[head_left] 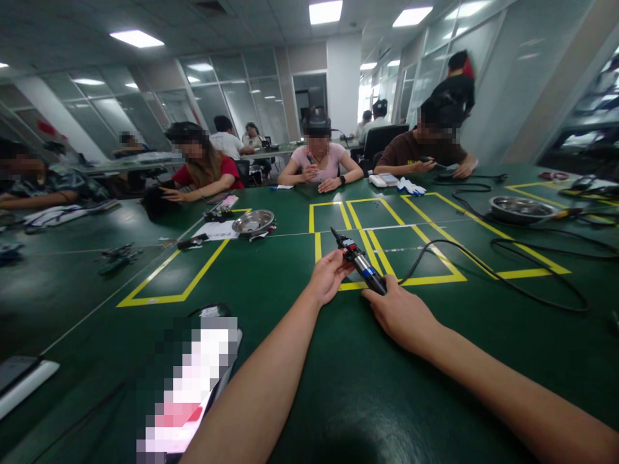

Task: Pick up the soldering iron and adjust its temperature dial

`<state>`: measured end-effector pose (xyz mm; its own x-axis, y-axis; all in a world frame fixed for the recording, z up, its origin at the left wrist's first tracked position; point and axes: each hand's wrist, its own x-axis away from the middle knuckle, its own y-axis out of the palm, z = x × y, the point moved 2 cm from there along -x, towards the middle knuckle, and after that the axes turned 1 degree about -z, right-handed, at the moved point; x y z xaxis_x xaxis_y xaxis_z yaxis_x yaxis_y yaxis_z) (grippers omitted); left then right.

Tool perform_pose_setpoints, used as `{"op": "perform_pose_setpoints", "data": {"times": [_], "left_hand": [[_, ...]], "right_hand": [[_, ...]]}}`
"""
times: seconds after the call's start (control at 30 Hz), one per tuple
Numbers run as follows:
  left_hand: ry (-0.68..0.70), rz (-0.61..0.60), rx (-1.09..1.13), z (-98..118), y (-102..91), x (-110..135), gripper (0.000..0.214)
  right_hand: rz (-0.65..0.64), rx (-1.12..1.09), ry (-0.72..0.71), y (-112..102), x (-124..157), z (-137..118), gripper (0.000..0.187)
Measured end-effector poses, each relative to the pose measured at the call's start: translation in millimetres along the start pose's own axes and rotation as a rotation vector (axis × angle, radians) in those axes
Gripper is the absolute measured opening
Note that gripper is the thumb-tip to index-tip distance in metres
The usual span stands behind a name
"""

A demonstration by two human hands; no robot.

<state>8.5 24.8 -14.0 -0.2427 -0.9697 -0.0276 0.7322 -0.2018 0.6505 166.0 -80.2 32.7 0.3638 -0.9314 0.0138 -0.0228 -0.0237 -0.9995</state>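
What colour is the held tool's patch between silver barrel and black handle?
Blue: the patch shows best in the head view.

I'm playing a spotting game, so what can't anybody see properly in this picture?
All in the head view:
- The back end of the black tool: partly covered by the right hand.
- Anything between the left hand's fingertips: too small to tell.
- The bright screen: blurred into squares.
- The white-edged device: cut off by the left edge.
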Motion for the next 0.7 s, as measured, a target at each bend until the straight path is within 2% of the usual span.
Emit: {"op": "perform_pose_setpoints", "data": {"times": [0.17, 0.33, 0.4, 0.5, 0.6, 0.7], "left_hand": [[0.012, -0.018, -0.017, 1.4, 2.5, 1.1, 0.027], [-0.023, -0.033, 0.008, 4.6, 6.3, 3.9, 0.041], [-0.035, -0.024, 0.007, 5.8, 6.3, 4.4, 0.044], [-0.036, -0.015, -0.006, 6.9, 4.8, 4.2, 0.038], [-0.049, -0.009, -0.022, 7.1, 3.0, 3.9, 0.031], [-0.056, -0.013, -0.039, 7.5, 2.7, 4.3, 0.028]], "right_hand": [[-0.042, -0.070, 0.016, 1.5, -0.4, 2.4, 0.032], [0.070, -0.367, -0.016, -1.7, -3.3, 17.1, 0.025], [0.104, -0.620, 0.024, -1.5, -8.8, 30.5, 0.021], [0.147, -1.183, 0.160, 1.6, -19.9, 58.9, 0.021], [0.375, -1.657, 0.207, 1.9, -28.4, 94.4, 0.026], [0.617, -1.899, 0.261, 3.3, -29.2, 135.7, 0.032]]}}
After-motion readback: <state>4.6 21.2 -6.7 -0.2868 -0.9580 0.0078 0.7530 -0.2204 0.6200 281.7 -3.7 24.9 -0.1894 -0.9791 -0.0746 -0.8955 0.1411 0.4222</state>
